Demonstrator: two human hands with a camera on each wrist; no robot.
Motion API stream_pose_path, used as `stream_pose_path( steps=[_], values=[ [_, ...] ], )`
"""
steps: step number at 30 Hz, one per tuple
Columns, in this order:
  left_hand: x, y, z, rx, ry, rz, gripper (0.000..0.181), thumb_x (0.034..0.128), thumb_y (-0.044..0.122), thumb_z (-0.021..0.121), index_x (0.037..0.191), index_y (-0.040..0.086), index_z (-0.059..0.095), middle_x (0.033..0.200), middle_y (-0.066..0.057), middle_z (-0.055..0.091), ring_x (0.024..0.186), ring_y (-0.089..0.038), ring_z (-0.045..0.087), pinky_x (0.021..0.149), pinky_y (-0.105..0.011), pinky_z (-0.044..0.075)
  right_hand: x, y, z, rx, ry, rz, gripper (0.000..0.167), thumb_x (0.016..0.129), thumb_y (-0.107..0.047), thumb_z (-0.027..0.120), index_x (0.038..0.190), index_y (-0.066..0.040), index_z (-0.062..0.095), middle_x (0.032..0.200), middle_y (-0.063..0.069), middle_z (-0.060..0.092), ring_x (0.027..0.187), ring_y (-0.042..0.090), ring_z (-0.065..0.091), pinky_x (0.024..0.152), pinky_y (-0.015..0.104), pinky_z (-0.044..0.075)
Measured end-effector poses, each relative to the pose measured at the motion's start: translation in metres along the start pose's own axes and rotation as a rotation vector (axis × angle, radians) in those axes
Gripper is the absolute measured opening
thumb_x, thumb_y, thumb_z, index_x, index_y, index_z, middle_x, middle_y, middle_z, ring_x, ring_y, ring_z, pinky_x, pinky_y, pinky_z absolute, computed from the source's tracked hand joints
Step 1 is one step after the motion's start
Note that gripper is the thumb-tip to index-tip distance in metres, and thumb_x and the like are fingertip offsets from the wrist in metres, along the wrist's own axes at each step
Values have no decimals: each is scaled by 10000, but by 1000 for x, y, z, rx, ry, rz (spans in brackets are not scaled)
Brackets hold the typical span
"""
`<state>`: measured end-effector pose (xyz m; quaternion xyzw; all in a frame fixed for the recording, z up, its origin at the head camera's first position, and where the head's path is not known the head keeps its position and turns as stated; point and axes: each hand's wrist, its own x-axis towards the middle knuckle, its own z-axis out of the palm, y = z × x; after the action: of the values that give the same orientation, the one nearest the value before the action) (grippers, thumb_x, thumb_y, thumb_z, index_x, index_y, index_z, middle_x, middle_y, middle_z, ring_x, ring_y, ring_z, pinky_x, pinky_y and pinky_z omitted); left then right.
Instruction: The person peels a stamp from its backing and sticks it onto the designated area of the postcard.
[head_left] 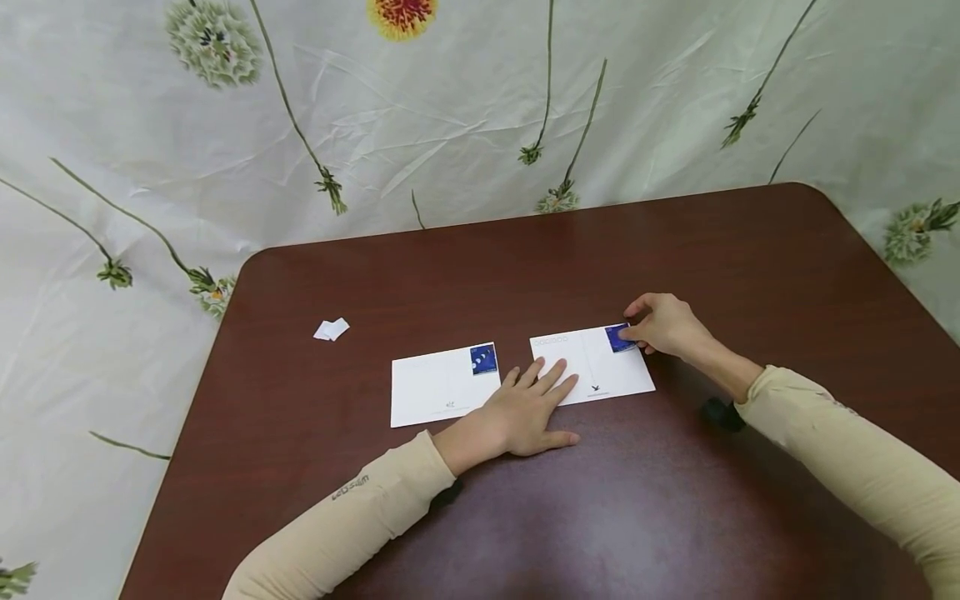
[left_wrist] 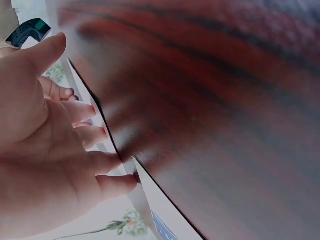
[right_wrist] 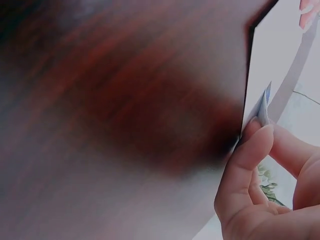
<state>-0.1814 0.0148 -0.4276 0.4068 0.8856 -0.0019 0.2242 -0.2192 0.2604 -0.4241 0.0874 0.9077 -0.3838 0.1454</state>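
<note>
My left hand (head_left: 531, 414) lies spread with its fingertips on the left part of the right-hand white postcard (head_left: 600, 375). The left-hand postcard (head_left: 420, 392) has a dark blue stamp (head_left: 483, 359) in its upper right corner, and my left wrist covers its lower right. At the upper right corner of the right-hand card, my right hand (head_left: 667, 325) pinches a second blue stamp (head_left: 617, 339) between thumb and forefinger. In the right wrist view that stamp (right_wrist: 265, 107) stands bent up from the card, its pinched edge hidden by the fingertips.
Two small overlapping white paper pieces (head_left: 331, 329) lie on the left of the dark wooden table (head_left: 465, 275). A pale cloth with printed flowers (head_left: 442, 108) hangs behind the table's far edge.
</note>
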Motion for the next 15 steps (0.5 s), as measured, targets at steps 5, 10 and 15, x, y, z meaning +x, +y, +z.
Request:
stream_pose_path(
  steps=[5, 10, 15],
  values=[
    [0, 0, 0, -4, -4, 1, 784, 934, 594, 447, 1540, 193, 152, 1585, -23, 46, 1437, -270, 18, 1117, -483, 141, 1, -2, 0, -3, -10, 8, 380, 864, -121, 703, 1161, 52, 540, 833, 131, 677, 634, 174, 608, 585, 301, 526],
    [0, 0, 0, -3, -5, 0, 787, 932, 592, 452, 1540, 194, 151, 1586, -23, 44, 1437, -269, 16, 1117, -481, 141, 1, -2, -1, -2, -14, -5, 377, 865, -116, 700, 1161, 55, 542, 818, 118, 678, 620, 169, 604, 579, 299, 522],
    [-1, 0, 0, 8, 0, 3, 789, 932, 592, 454, 1540, 192, 151, 1586, -24, 50, 1437, -270, 22, 1116, -481, 148, -1, -2, -2, 5, -18, -4, 378, 869, -124, 699, 1165, 52, 541, 826, 122, 679, 620, 171, 610, 583, 298, 523]
  ],
)
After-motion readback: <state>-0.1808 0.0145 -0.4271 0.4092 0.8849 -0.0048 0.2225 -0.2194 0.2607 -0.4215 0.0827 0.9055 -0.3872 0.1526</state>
